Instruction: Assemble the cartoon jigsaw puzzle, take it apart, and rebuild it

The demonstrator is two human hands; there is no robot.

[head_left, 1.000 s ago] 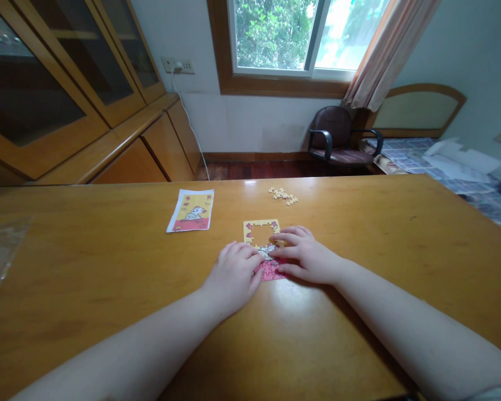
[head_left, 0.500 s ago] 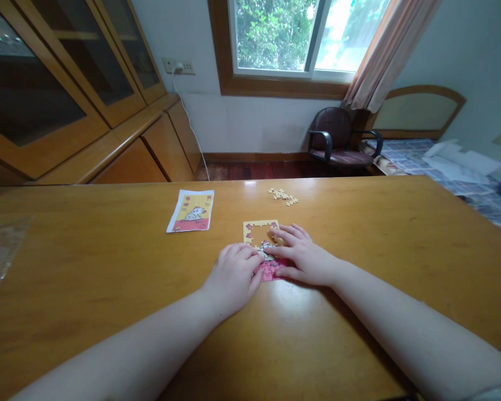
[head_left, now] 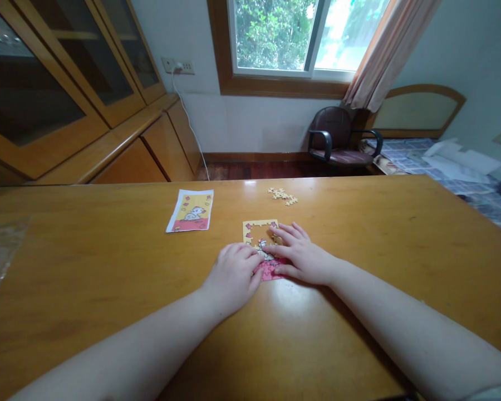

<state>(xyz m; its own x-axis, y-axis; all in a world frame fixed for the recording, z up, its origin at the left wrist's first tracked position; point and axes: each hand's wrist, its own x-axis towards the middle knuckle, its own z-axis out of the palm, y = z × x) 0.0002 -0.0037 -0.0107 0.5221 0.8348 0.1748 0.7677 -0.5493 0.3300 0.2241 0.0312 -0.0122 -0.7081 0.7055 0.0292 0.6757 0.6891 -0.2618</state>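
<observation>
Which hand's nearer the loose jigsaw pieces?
Right. The right hand rests on the jigsaw puzzle, just below the loose jigsaw pieces; the left hand sits farther back and left.

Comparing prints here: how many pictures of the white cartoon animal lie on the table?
2: the printed picture sheet, left of the hands, and the partly assembled jigsaw puzzle, under the left hand and right hand, which hide part of it.

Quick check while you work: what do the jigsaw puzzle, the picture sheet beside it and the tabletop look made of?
The jigsaw puzzle looks like matte printed card with die-cut edges, though it's too small to be sure. The picture sheet seems to be thin printed paper, lying flat. The tabletop looks like varnished wood or veneer, with a glossy window glare.
</observation>
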